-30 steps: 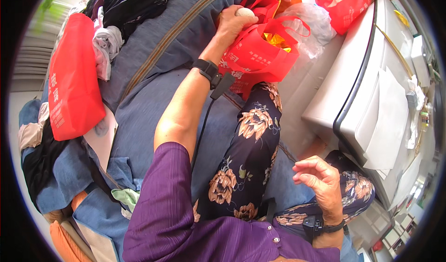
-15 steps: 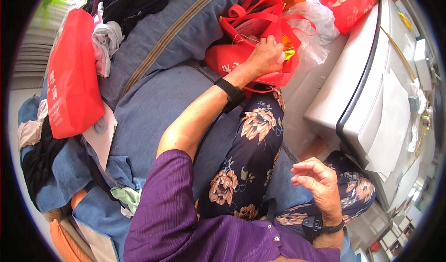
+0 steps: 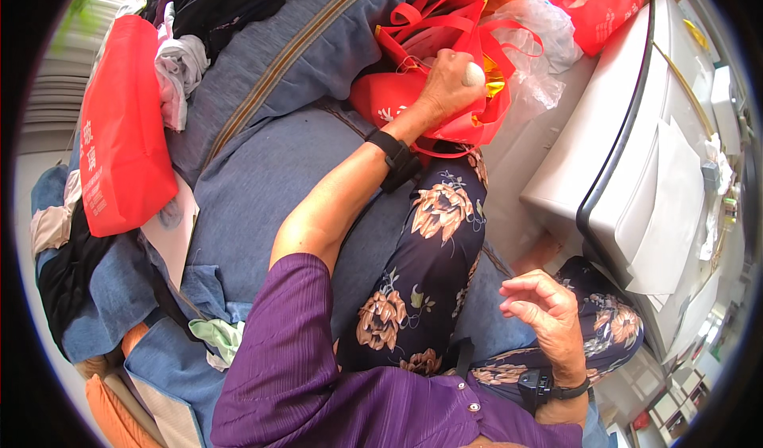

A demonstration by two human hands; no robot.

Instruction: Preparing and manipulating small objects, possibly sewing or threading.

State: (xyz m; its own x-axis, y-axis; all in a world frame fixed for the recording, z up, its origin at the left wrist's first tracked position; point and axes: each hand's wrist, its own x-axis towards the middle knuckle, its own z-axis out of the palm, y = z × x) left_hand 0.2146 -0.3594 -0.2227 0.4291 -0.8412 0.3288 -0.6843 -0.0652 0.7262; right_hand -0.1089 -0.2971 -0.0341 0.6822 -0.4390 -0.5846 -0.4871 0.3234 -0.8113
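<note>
My left hand (image 3: 450, 83) is closed around a small, pale, rounded thing (image 3: 474, 75) whose exact kind I cannot make out. That hand is over the mouth of a red cloth bag (image 3: 388, 98) with loop handles, and some shiny gold wrapping (image 3: 493, 75) shows inside the bag beside it. A thin pale string (image 3: 412, 62) lies by the bag's edge, left of the fingers. Above my lap, my right hand (image 3: 547, 313) hovers with its fingers loosely curved, thumb apart from them, nothing visible between. Dark flowered trousers cover my legs.
A blue denim-like sofa cover (image 3: 278, 186) spreads under me. At the left are another red bag (image 3: 127, 130) and heaped clothes. A clear plastic bag (image 3: 536, 39) and a further red bag (image 3: 594, 7) sit beyond. A white cabinet-like box (image 3: 596, 122) stands at the right.
My left hand has shifted slightly up and turned within the bag opening, so the pale rounded thing now shows in it. My right hand stays where it was.
</note>
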